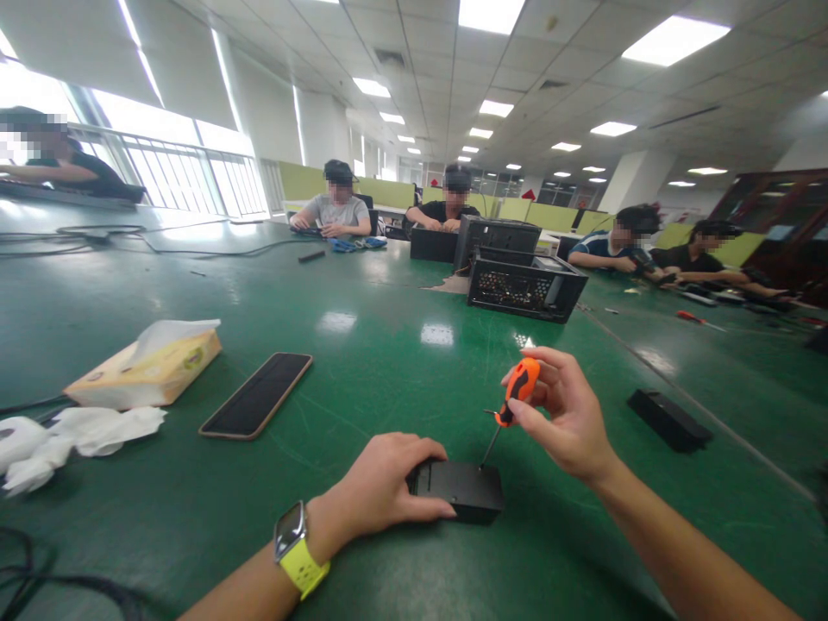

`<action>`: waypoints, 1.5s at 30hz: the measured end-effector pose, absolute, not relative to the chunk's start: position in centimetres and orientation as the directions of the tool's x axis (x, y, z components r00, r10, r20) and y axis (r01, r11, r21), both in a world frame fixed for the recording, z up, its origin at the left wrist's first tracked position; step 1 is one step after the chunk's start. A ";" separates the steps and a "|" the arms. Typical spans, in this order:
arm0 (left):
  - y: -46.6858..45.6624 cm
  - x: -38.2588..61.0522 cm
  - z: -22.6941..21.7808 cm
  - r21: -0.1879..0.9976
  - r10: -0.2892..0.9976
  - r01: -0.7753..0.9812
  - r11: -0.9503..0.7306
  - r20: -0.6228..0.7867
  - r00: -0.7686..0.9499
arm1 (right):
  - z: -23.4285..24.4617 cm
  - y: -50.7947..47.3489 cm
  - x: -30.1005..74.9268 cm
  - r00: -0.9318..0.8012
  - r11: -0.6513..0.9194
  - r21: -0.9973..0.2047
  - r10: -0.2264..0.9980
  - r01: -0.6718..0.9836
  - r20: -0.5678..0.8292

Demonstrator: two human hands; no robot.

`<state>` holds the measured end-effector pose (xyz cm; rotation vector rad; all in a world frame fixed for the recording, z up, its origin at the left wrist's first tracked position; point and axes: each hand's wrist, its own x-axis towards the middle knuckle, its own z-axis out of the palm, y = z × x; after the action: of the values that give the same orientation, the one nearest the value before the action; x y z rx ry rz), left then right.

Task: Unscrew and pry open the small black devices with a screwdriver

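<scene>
A small black rectangular box (475, 492) lies on the green tabletop in front of me. My left hand (394, 479) grips its left end, thumb along the near side and fingers on the far side. In my right hand (569, 414) is a screwdriver (519, 388) with an orange and black handle, pinched between thumb and fingers. Its shaft slants down and the tip meets the box's top near the far edge. A small dark pin-like piece (492, 412) sticks out to the left beside the lower handle; I cannot tell what it is.
A phone (257, 395), a tissue pack (152, 362) and crumpled tissues (84, 431) lie to the left. Another black box (669, 420) rests at right. Open black computer cases (523, 285) stand farther back. Several people sit around the table, and another screwdriver (692, 317) lies far right.
</scene>
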<state>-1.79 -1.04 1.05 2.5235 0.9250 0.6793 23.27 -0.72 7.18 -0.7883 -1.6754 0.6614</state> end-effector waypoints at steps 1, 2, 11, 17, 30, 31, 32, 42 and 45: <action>-1.1 -1.8 1.1 0.484 0.675 0.501 -0.718 0.308 0.670 | 7.2 -0.7 23.3 -0.162 0.619 -0.768 0.785 0.163 0.598; -1.1 -1.7 1.2 0.479 0.674 0.503 -0.719 0.306 0.673 | 7.2 -0.7 23.3 -0.162 0.618 -0.769 0.785 0.163 0.597; -1.3 -1.8 1.6 0.439 0.673 0.519 -0.733 0.361 0.646 | 7.3 -0.8 23.4 -0.172 0.619 -0.766 0.785 0.173 0.596; -1.1 -1.9 1.2 0.457 0.649 0.475 -0.752 0.386 0.656 | 7.7 -0.7 23.8 -0.183 0.628 -0.753 0.778 0.197 0.601; -1.2 -1.8 1.1 0.588 0.673 0.382 -0.712 0.418 0.610 | 11.7 -0.9 27.5 -0.355 0.643 -0.492 0.751 0.587 0.557; -1.3 -1.8 1.1 0.592 0.673 0.377 -0.712 0.424 0.606 | 11.8 -0.8 27.6 -0.352 0.637 -0.455 0.746 0.622 0.565; -1.3 -1.8 1.1 0.593 0.673 0.374 -0.713 0.428 0.604 | 11.9 -0.8 27.8 -0.353 0.633 -0.418 0.741 0.652 0.571; -1.3 -1.9 1.2 0.610 0.672 0.356 -0.708 0.429 0.604 | 12.6 -1.3 28.7 -0.489 0.667 -0.435 0.742 0.605 0.458; -1.3 -1.9 1.3 0.619 0.669 0.344 -0.706 0.425 0.610 | 12.5 -1.4 28.2 -0.487 0.688 -0.350 0.709 0.635 0.510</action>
<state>-1.93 -1.31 1.30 2.3532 0.8005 0.9002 28.15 -1.42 12.52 -1.0254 -2.2582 0.1499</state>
